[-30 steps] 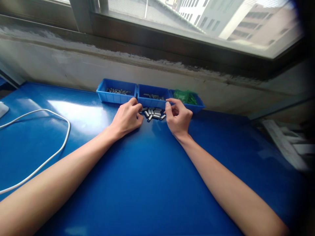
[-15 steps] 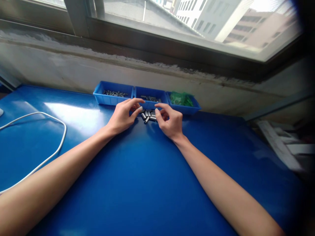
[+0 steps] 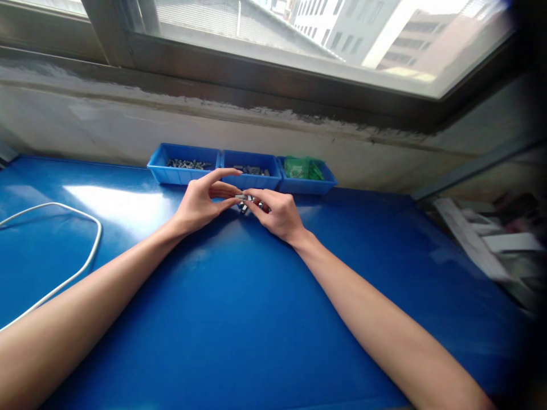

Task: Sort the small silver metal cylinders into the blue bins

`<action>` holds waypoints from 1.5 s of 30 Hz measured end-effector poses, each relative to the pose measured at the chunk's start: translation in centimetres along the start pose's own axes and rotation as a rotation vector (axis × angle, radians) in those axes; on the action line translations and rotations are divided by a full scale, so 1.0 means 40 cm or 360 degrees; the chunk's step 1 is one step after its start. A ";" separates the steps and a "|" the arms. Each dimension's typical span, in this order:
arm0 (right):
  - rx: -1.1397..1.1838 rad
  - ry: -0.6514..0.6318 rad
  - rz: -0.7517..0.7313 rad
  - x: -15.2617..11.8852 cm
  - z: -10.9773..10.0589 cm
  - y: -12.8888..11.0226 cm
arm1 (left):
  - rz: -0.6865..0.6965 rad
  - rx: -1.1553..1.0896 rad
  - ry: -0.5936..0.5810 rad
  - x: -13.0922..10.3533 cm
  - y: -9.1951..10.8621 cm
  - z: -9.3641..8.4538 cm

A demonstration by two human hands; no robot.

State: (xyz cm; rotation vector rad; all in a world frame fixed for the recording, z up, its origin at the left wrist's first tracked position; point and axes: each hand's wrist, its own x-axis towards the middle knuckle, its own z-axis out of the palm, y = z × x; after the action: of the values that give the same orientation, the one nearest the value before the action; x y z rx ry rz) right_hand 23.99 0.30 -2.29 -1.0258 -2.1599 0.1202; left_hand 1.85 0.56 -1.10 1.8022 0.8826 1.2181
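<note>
My left hand (image 3: 203, 198) is over the blue table, its index finger raised and its thumb and another finger closed on a small metal piece (image 3: 241, 196). From the other side my right hand (image 3: 277, 213) meets it, thumb and index fingertip pinched at the same spot. The fingers partly cover the piece, so its exact kind cannot be made out. Just below the fingertips, a small pile of short, shiny silver and black pieces (image 3: 243, 209) lies on the table, mostly hidden by my right hand.
Behind my hands stand three joined blue bins: the left bin (image 3: 171, 175) with small metal parts, the middle bin (image 3: 265, 183) with greyish pieces, the right bin (image 3: 305, 187) with green plastic items. A white cable (image 3: 96, 242) curves over the table (image 3: 239, 319) at left.
My hands have come together over the pile, and the fingertips now meet at a small metal piece. The view has shifted slightly, so the bins appear farther left.
</note>
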 end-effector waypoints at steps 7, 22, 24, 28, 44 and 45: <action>0.0043 0.0035 0.0018 -0.002 0.002 0.004 | 0.0026 0.0033 0.0043 0.002 0.002 0.006; 0.0056 0.0403 0.0281 0.008 -0.005 0.009 | 0.0600 0.0984 -0.0183 0.007 -0.017 0.019; 0.0037 0.0411 0.0305 0.009 -0.004 0.011 | 0.0649 0.1034 -0.0292 0.005 -0.015 0.020; -0.0032 0.0444 0.0345 0.011 -0.004 0.016 | 0.0709 0.1112 -0.0356 0.005 -0.014 0.019; -0.0057 0.0530 0.0689 0.028 0.005 0.036 | 0.0716 0.1134 -0.0513 0.003 -0.014 0.013; -0.0056 0.0535 0.0670 0.028 0.006 0.032 | 0.0679 0.1131 -0.0511 0.002 -0.012 0.013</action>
State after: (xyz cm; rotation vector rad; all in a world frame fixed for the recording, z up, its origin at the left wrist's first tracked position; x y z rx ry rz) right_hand 24.20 2.01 -2.29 -1.4015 -1.6303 0.0982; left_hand 2.31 0.72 -1.62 2.7773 0.8211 0.8557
